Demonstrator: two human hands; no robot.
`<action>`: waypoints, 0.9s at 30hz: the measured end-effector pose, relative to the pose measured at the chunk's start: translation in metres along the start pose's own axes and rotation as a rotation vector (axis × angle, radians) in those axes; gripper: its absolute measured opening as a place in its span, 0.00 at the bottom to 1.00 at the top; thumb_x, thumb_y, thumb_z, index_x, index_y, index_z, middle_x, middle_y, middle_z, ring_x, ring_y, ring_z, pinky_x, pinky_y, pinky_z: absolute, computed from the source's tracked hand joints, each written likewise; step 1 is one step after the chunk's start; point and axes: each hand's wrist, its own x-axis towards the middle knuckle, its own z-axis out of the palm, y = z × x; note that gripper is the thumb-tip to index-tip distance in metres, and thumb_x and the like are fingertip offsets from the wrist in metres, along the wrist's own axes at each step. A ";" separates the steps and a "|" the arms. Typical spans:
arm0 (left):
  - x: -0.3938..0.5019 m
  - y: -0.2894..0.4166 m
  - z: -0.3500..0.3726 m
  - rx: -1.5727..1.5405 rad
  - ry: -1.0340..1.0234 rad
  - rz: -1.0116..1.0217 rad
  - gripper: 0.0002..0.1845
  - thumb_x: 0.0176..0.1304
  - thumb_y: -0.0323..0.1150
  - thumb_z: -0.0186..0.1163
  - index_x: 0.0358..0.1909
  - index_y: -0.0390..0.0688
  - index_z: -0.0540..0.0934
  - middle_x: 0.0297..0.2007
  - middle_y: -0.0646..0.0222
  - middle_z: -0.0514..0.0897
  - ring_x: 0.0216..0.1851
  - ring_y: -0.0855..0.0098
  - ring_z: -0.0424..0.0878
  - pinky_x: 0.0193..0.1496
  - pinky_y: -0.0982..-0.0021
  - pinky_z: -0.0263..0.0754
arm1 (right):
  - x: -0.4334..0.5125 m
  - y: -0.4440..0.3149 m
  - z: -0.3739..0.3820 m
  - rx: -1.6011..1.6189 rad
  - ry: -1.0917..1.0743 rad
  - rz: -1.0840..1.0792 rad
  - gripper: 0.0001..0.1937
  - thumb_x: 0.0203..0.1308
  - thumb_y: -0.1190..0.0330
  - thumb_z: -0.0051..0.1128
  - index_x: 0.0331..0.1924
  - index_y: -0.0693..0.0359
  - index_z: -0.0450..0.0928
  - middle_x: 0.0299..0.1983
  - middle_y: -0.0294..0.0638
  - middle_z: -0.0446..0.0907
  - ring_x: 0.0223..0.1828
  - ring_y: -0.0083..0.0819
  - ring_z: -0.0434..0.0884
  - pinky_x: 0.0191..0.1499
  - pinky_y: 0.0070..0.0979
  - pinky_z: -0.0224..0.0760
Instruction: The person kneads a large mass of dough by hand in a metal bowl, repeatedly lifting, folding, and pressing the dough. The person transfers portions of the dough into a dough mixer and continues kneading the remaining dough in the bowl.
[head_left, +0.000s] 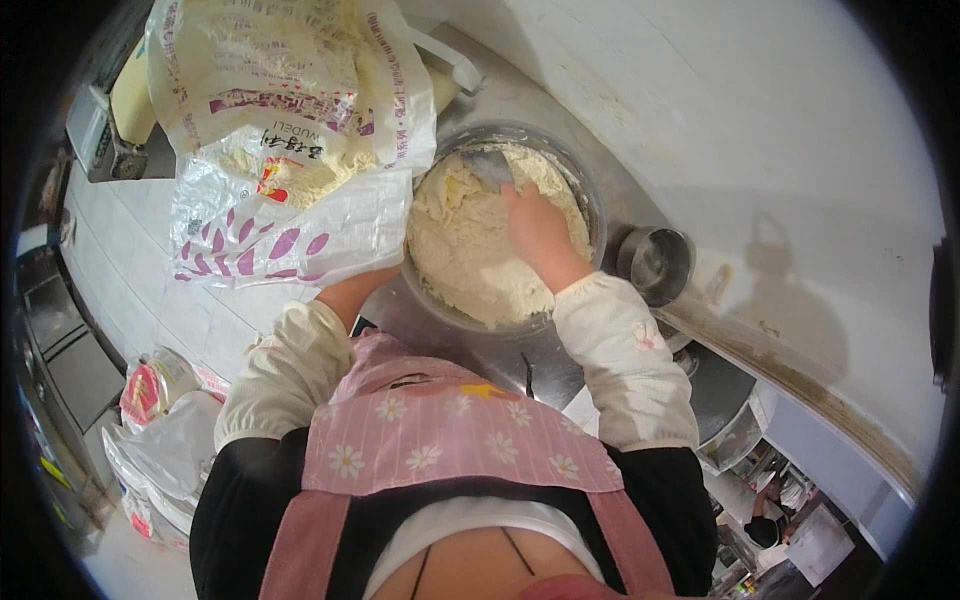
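Observation:
A large round metal bowl (600, 217) holds pale, lumpy dough (472, 240), with loose flour around its edge. Gripped in my right hand (538, 225) is a grey dough scraper (486, 166), its blade against the dough near the bowl's far side. My left hand (381, 279) reaches to the bowl's left side; its fingers are hidden behind a flour bag, so its hold cannot be seen. That bag (292, 247), white woven plastic with purple leaf prints, stands at the far left, and some flour lies on it.
To the bowl's right, a small metal cup (658, 266) stands on the steel worktop (510, 360) by the wall (720, 112). Full plastic bags (169, 442) sit on the floor at left. Another person (769, 525) is far off at lower right.

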 end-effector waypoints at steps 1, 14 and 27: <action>0.001 0.002 0.002 0.000 0.006 -0.001 0.35 0.65 0.50 0.55 0.67 0.38 0.63 0.62 0.50 0.70 0.61 0.54 0.69 0.60 0.61 0.65 | -0.013 0.000 0.005 0.016 0.009 0.003 0.23 0.62 0.75 0.41 0.62 0.56 0.69 0.45 0.55 0.74 0.46 0.52 0.79 0.46 0.42 0.74; -0.018 0.013 -0.009 -0.369 -0.256 -0.471 0.36 0.63 0.52 0.59 0.66 0.42 0.63 0.53 0.59 0.76 0.47 0.66 0.77 0.40 0.68 0.78 | -0.264 0.041 0.077 0.757 0.239 0.351 0.22 0.63 0.69 0.49 0.62 0.60 0.69 0.52 0.53 0.75 0.52 0.50 0.77 0.53 0.38 0.71; -0.051 0.046 0.010 -0.391 -0.093 -0.442 0.22 0.61 0.43 0.61 0.43 0.33 0.70 0.29 0.64 0.75 0.21 0.72 0.72 0.16 0.71 0.61 | -0.292 0.049 0.292 1.701 0.458 1.051 0.18 0.66 0.63 0.52 0.51 0.69 0.71 0.38 0.47 0.79 0.41 0.36 0.79 0.45 0.33 0.72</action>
